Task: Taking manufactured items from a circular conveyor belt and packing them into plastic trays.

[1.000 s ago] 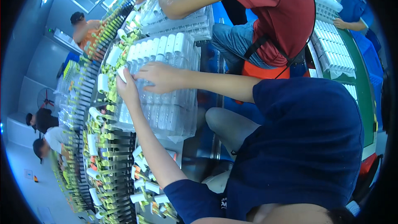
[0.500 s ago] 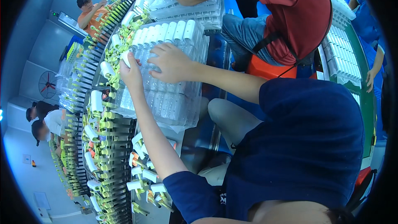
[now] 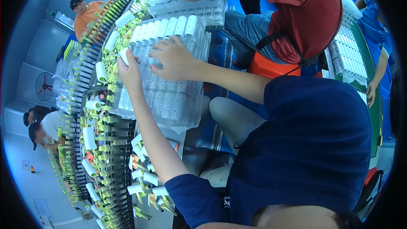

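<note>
My left hand [image 3: 130, 72] grips a white rounded plastic casing [image 3: 124, 55] between thumb and fingers, at the left side of a clear plastic tray [image 3: 157, 89]. Close by on the right, my right hand [image 3: 173, 59] hovers over or rests on this tray with its fingers apart; I see nothing in it. A row of white casings [image 3: 163, 29] fills the tray's far end. The tray tops a stack, and its nearer cells look transparent.
A conveyor with dark slats and yellow-green holders [image 3: 108, 129] curves along the left, carrying white casings. Loose casings with green and orange parts [image 3: 148, 178] lie beside my left forearm. A co-worker in a red shirt [image 3: 296, 12] sits beyond, near another tray stack [image 3: 190, 10].
Pieces on the conveyor have shifted along it. My left hand still holds the white casing; my right hand has moved slightly, its fingers bent a little differently over the tray.
</note>
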`<state>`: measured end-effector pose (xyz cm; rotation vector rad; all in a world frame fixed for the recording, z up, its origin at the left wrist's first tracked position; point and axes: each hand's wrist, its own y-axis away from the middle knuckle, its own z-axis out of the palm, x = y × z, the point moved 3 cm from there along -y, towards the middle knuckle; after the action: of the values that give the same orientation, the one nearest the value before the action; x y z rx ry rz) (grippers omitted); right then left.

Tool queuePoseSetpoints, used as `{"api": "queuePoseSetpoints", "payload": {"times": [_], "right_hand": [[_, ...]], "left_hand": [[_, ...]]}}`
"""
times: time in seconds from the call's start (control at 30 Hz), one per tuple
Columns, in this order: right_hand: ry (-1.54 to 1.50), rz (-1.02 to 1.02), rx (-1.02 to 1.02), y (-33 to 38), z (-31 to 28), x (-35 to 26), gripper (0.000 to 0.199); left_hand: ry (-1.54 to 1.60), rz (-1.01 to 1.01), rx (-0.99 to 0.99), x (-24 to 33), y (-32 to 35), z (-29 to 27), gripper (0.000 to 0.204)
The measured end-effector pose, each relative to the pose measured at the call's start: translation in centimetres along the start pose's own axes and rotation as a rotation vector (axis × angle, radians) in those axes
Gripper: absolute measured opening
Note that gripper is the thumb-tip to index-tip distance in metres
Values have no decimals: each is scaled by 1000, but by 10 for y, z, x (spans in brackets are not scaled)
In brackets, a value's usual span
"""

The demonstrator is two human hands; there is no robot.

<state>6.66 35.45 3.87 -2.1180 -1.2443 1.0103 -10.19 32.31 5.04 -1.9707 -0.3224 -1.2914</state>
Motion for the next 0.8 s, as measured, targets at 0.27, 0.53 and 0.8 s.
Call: {"api": "queuePoseSetpoints", "payload": {"times": [0.27,0.53,0.8], "right_hand": [[1,19,64,-3,-1,-1,23],[121,-16,22,-10,-10,9,21],[171,-72,-195,-23,-3,14,25]], "left_hand": [[-27,61,41,1,0,-3,35],[15,72,37,-3,-5,8,38],[-47,45,23,-3,-3,-10,36]]}}
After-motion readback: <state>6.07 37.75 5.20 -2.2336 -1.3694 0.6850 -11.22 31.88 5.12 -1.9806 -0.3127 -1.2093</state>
